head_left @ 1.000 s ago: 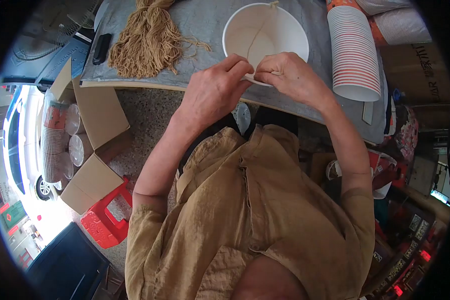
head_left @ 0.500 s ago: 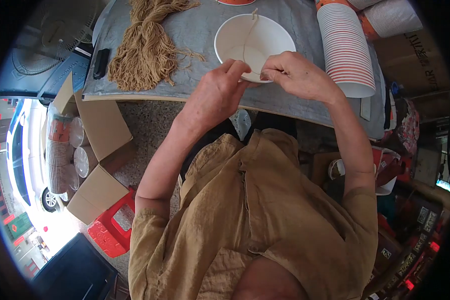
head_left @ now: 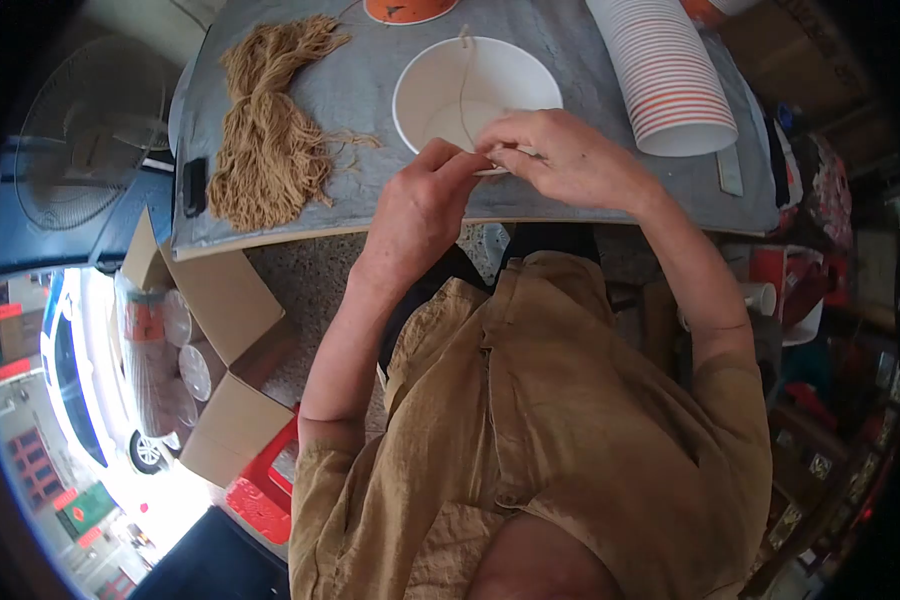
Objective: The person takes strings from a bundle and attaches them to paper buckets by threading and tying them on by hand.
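A white paper bucket (head_left: 425,90) stands at the near side of the table with its mouth facing me. A thin tan string (head_left: 465,85) is knotted at the far rim and runs across the inside to the near rim. There my left hand (head_left: 425,195) pinches the string's near end, thumb and forefinger together. My right hand (head_left: 575,160) meets it at the same spot, its fingertips closed on the string too. The exact grip is partly hidden by the fingers. Left of the bucket lies a tied bundle of tan strings (head_left: 265,150), loose ends spread out.
A long stack of nested white paper buckets (head_left: 665,75) lies at the table's right. An orange bucket (head_left: 410,10) stands at the far edge, and a small black object (head_left: 194,187) at the left. Below are an opened cardboard box (head_left: 225,300) and a red plastic stool (head_left: 260,505).
The view has shifted, so the table things appear further left. My hands have come closer together at the near rim, the right fingertips now meeting the left.
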Available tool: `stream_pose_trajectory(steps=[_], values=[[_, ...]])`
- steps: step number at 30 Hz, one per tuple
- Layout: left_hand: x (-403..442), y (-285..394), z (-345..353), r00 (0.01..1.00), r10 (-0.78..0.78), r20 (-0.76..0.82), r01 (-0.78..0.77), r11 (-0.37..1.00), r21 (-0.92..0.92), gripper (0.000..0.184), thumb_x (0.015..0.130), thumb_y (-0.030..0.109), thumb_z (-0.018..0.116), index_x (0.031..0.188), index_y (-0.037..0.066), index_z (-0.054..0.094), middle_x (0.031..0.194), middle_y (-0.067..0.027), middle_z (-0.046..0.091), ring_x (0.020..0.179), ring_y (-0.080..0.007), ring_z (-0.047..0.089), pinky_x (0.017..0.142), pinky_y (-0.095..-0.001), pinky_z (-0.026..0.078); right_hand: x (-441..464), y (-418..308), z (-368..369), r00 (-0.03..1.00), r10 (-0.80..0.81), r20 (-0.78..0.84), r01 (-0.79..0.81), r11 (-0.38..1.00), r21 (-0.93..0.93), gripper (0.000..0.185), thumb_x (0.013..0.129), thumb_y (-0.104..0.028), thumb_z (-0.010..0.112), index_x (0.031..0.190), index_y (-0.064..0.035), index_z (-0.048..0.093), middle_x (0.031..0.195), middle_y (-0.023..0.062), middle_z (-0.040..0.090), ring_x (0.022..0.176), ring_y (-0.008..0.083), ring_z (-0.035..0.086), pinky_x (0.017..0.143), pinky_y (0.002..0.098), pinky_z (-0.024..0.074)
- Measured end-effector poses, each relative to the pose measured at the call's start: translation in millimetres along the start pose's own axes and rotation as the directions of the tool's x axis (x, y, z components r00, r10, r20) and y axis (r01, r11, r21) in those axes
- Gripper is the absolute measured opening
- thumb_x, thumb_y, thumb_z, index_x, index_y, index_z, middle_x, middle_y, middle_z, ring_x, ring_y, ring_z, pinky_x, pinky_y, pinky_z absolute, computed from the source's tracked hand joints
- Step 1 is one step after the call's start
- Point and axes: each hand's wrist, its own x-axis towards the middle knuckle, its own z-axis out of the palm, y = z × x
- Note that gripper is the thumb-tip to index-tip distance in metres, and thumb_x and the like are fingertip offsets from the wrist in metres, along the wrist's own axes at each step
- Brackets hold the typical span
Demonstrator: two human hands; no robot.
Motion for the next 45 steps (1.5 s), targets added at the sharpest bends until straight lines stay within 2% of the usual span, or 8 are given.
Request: stream_pose_trajectory(steps=[5, 6, 10, 13, 17, 19, 34, 45], values=[[0, -1, 5, 0.997, -0.072, -0.022, 0.071, 0.997, -0.043, 0.018, 0.088, 0.0, 0.065, 0.104, 0.008, 0.069, 0.094, -0.0128, 0.065, 0.082, -0.0336, 0.068, 0.068, -0.0429, 0.054, -25, 3, 19, 0.728, -0.276, -0.627, 0.321, 0.946, -0.043, 0.025, 0.089, -0.001, 0.06, 0.113, 0.0013, 0.065, 0.101, 0.0156, 0.067, 0.088, 0.0284, 0.066, 0.075, 0.0383, 0.0532], [1, 0, 6, 0.997, -0.079, -0.023, 0.078, 0.996, -0.034, 0.017, 0.088, 0.0, 0.065, 0.103, 0.008, 0.069, 0.094, -0.0127, 0.065, 0.083, -0.0332, 0.069, 0.068, -0.0428, 0.054, -34, 1, 24, 0.697, -0.136, -0.704, 0.282, 0.955, 0.095, 0.021, 0.09, 0.001, 0.062, 0.11, 0.0017, 0.067, 0.092, 0.0082, 0.069, 0.081, 0.0176, 0.065, 0.069, 0.0308, 0.0523], [3, 4, 9, 0.995, -0.093, -0.029, 0.092, 0.996, -0.022, 0.017, 0.089, 0.001, 0.065, 0.104, 0.008, 0.069, 0.094, -0.0125, 0.065, 0.083, -0.0332, 0.069, 0.068, -0.0428, 0.054, -57, 17, 67, 0.764, 0.301, -0.571, 0.081, 0.833, 0.547, 0.015, 0.095, -0.008, 0.065, 0.104, 0.0014, 0.071, 0.081, -0.0007, 0.066, 0.073, 0.0036, 0.057, 0.062, 0.0204, 0.0453], [4, 2, 14, 0.999, -0.046, -0.028, 0.046, 0.999, 0.02, 0.019, 0.093, -0.002, 0.061, 0.108, 0.004, 0.069, 0.095, -0.0096, 0.065, 0.058, -0.0156, 0.062, 0.053, -0.0294, 0.05, -47, 18, 93, 0.796, 0.428, -0.428, 0.021, 0.688, 0.726, 0.018, 0.094, -0.011, 0.068, 0.105, 0.0033, 0.071, 0.083, 0.0019, 0.068, 0.073, 0.0047, 0.059, 0.062, 0.0216, 0.047], [2, 7, 18, 0.993, -0.107, -0.048, 0.108, 0.994, 0.002, 0.018, 0.092, -0.001, 0.062, 0.108, 0.005, 0.069, 0.096, -0.0109, 0.065, 0.067, -0.0218, 0.064, 0.058, -0.0337, 0.052, -32, 11, 104, 0.782, 0.517, -0.349, 0.062, 0.493, 0.868, 0.022, 0.093, -0.015, 0.072, 0.1, 0.0052, 0.072, 0.083, 0.0041, 0.071, 0.075, 0.0062, 0.062, 0.065, 0.0221, 0.0505], [2, 11, 18, 0.986, -0.158, -0.058, 0.156, 0.987, -0.031, 0.017, 0.091, 0.002, 0.062, 0.106, 0.007, 0.069, 0.096, -0.0135, 0.064, 0.083, -0.036, 0.068, 0.067, -0.044, 0.054, -28, 16, 110, 0.751, 0.54, -0.381, 0.079, 0.499, 0.863, 0.021, 0.092, -0.015, 0.072, 0.099, 0.0046, 0.073, 0.082, 0.0041, 0.071, 0.074, 0.0062, 0.062, 0.065, 0.0219, 0.0507], [11, 2, -4, 0.995, -0.102, 0.011, 0.101, 0.994, 0.05, 0.014, 0.091, 0.012, 0.072, 0.098, 0.0, 0.074, 0.091, -0.0098, 0.069, 0.068, -0.0146, 0.07, 0.057, -0.0249, 0.055, -47, 18, 95, 0.721, 0.167, -0.672, 0.187, 0.887, 0.421, 0.008, 0.084, 0.002, 0.072, 0.09, 0.0012, 0.068, 0.087, 0.0049, 0.068, 0.079, 0.0089, 0.064, 0.068, 0.0244, 0.0524], [11, 7, -2, 0.865, -0.468, 0.179, 0.488, 0.703, -0.518, 0.01, 0.094, 0.01, 0.069, 0.099, 0.001, 0.068, 0.096, -0.0076, 0.073, 0.075, -0.0119, 0.073, 0.053, -0.0203, 0.054, -47, 16, 85, 0.706, 0.076, -0.704, 0.277, 0.886, 0.373, 0.012, 0.085, 0.007, 0.068, 0.094, 0.0003, 0.063, 0.096, 0.0066, 0.066, 0.079, 0.0132, 0.064, 0.07, 0.026, 0.0531]])
